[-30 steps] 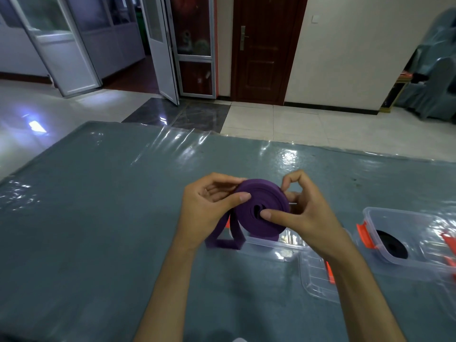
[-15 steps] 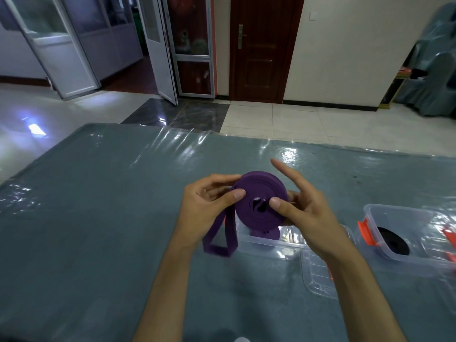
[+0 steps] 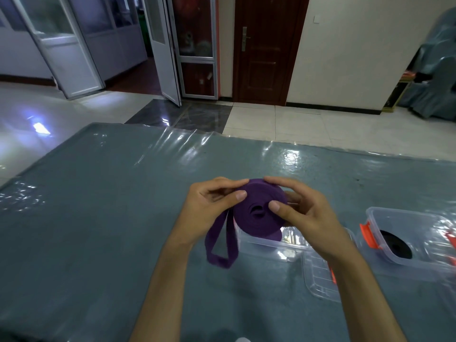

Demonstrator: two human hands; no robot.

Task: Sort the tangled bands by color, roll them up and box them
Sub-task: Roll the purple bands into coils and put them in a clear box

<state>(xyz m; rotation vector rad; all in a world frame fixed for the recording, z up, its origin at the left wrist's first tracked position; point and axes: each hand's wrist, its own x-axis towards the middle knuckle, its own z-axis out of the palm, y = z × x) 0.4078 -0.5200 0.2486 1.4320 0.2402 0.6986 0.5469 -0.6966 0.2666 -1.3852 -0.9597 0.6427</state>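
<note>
At frame centre we hold the purple band, wound into a coil, above the desk. Our left hand and right hand pinch the coil from either side, its flat face toward us. The unwound tail hangs lower left, nearer the left hand. An open box lies directly beneath; another, lower right, holds a black band. We see no legible writing.

Bare hands, bare forearms; no sleeves, rings or watch.
</note>
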